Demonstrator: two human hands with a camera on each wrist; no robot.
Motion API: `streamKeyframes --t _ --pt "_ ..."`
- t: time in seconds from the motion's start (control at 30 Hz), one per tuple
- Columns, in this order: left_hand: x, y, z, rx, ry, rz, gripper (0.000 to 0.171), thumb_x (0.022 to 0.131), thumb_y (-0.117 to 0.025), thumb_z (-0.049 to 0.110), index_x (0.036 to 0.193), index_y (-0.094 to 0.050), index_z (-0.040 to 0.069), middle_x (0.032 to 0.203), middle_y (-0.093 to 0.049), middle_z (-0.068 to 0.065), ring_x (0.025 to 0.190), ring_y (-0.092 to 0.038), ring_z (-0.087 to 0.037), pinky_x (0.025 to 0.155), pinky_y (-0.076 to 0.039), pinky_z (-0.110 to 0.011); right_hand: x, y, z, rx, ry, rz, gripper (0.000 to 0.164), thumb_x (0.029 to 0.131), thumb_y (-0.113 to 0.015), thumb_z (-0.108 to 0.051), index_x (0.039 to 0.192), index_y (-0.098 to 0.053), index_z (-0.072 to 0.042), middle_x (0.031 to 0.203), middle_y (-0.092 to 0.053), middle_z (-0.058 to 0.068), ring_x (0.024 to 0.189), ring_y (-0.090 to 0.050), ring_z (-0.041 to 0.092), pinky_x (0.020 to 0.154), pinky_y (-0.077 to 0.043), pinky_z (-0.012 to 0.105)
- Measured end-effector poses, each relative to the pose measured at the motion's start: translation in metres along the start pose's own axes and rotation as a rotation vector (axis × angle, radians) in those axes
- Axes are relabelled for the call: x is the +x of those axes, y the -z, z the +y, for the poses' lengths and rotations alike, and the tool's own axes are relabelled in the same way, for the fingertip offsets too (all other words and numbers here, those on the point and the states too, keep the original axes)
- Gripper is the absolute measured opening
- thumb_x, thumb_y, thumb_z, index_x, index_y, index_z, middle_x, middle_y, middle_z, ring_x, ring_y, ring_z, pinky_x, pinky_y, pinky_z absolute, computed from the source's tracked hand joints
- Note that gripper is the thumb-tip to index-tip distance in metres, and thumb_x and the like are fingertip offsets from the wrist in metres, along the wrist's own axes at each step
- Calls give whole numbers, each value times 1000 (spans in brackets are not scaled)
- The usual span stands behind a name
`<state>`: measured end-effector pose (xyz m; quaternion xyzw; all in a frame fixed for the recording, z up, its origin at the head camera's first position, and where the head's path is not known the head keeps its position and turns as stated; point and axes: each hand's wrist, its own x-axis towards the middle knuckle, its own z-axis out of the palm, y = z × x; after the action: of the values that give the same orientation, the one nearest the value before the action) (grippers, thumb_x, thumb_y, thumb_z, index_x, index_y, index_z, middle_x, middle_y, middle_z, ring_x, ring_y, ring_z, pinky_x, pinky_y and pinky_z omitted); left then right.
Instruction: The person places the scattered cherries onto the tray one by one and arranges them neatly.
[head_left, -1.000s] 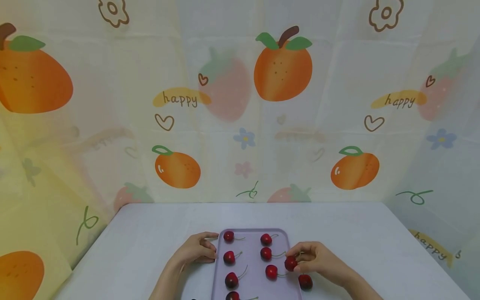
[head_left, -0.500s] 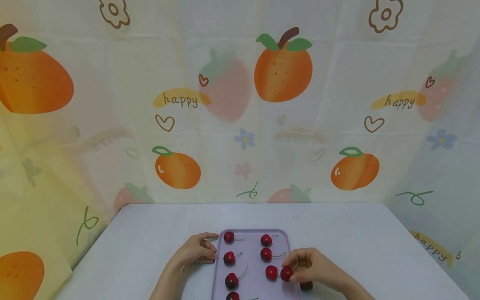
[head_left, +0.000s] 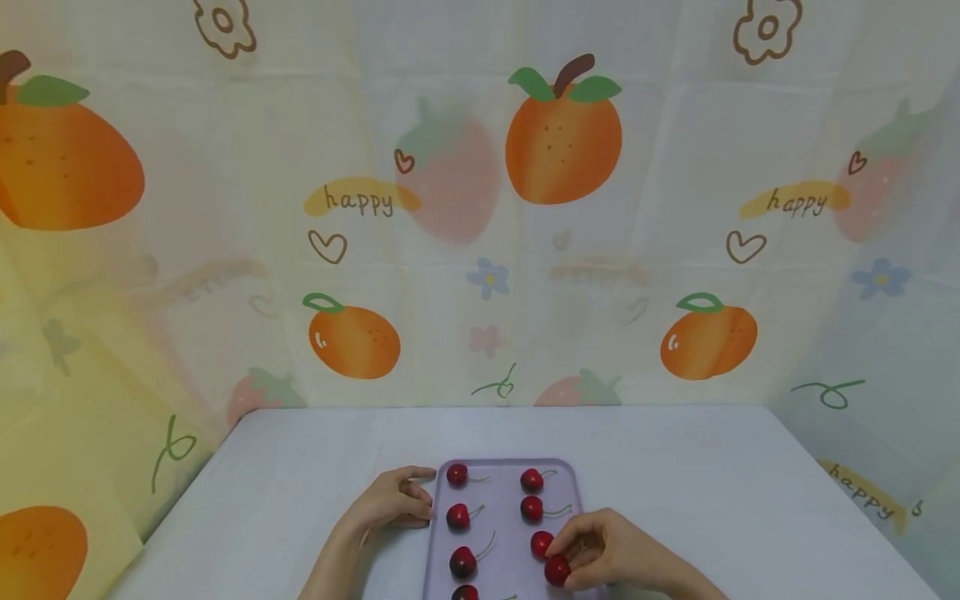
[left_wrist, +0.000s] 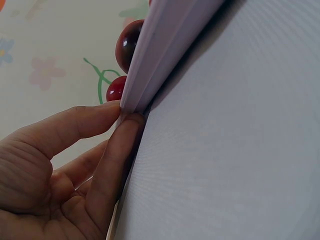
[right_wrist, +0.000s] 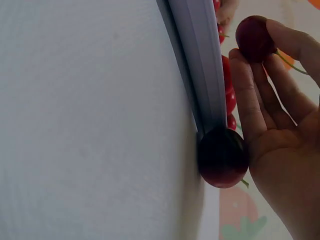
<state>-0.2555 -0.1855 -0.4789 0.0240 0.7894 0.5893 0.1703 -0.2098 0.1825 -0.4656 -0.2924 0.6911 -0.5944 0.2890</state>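
Note:
On a white table, a light purple tray [head_left: 501,500] bears red cherries with green stems in two columns. My left hand [head_left: 384,500] touches the tray's left side with thumb and fingertips near the far corner. My right hand [head_left: 617,552] pinches a dark red cherry [head_left: 557,572] between thumb and fingers over the right column. Just behind that one sits another cherry [head_left: 542,544], overlapped by my fingertips. The right wrist view shows the pinched cherry [right_wrist: 254,40] above rim height, its stem trailing toward the palm. One more cherry [right_wrist: 223,158] lies outside the tray's right wall.
The left column has several cherries, among them the farthest one [head_left: 457,475]. Farther up the right column is a cherry [head_left: 532,508] whose stem points right. White table [head_left: 697,467] spreads around the tray. Behind it hangs a fruit-printed cloth [head_left: 450,317].
My right hand has brought its cherry from the tray's right rim toward me and leftward, to the right column. It now covers the cherry outside the tray. My left hand stays in place.

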Motion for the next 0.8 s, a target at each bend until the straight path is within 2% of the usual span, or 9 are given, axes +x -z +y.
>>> streamKeyframes --t 0.1,0.2,0.37,0.53,0.8 --pt "1 0 -1 -2 -1 1 72 76 -77 0 140 -46 -9 83 -64 -4 70 -65 -12 69 -64 -31 0 -4 -2 -27 -39 42 29 85 -74 -11 112 -69 0 105 -72 15 83 -70 10 78 -60 19" --pt "1 0 -2 -5 -2 0 72 76 -77 -1 140 -46 -9 83 -64 -4 70 -65 -12 69 -64 -31 -1 -9 -3 -78 -61 66 27 83 -76 -14 108 -71 -5 102 -73 9 83 -71 12 77 -61 21" --pt "2 0 -3 -10 -4 -2 72 76 -77 -1 140 -45 -9 83 -64 -4 70 -65 -12 69 -64 -31 -1 -13 -3 -151 -11 52 23 83 -76 -12 105 -71 -6 96 -74 2 80 -71 9 74 -61 19" --pt "2 0 -3 -12 -1 -3 72 76 -77 -1 140 -45 -9 84 -64 -4 70 -65 -12 70 -64 -31 -2 -13 -1 -178 -9 51 22 82 -75 -10 103 -72 -8 92 -73 0 76 -69 7 71 -59 18" --pt "3 0 -3 6 -6 -1 72 77 -77 0 140 -45 -9 84 -65 -4 70 -65 -12 70 -64 -31 1 -16 -2 -217 -75 85 19 81 -75 -8 99 -74 -12 91 -74 -1 74 -68 10 70 -59 18"
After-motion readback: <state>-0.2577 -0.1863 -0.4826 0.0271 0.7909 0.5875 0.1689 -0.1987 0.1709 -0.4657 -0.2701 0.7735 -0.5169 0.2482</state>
